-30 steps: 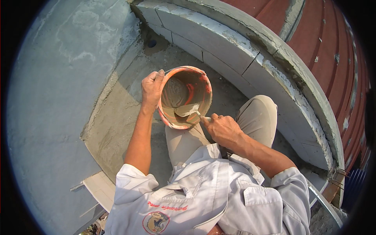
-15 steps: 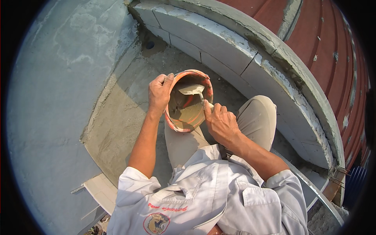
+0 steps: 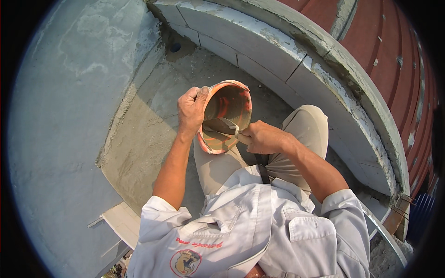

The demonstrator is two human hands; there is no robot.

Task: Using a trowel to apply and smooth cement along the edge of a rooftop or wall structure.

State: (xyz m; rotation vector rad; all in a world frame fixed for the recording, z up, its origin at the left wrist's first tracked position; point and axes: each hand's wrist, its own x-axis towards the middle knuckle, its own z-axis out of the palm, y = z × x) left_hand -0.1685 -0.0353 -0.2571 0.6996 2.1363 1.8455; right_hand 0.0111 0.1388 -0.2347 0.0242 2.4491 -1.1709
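Note:
My left hand point(image 3: 191, 107) grips the left rim of an orange bucket point(image 3: 236, 85), thumb over the edge. The bucket is tilted with its mouth toward me, above my left thigh. Wet grey-brown mortar point(image 3: 222, 142) coats its lower inside, with orange showing through in streaks. My right hand point(image 3: 264, 137) is closed round the handle of a trowel point(image 3: 221, 125). The trowel's blade reaches into the bucket, across the mortar and toward the left wall. Part of the blade's edge is hard to tell from the mortar.
A curved wall of pale blocks point(image 3: 259, 69) rises at the right, with a red ribbed metal roof point(image 3: 371, 51) beyond it. At the left stands a grey plastered wall point(image 3: 69, 139). A round drain hole point(image 3: 175, 47) lies in the far corner of the concrete floor point(image 3: 134, 157).
The trowel has moved down and left inside the bucket, its blade turned. My right hand has rotated and lowered slightly. My left hand and the bucket have barely shifted.

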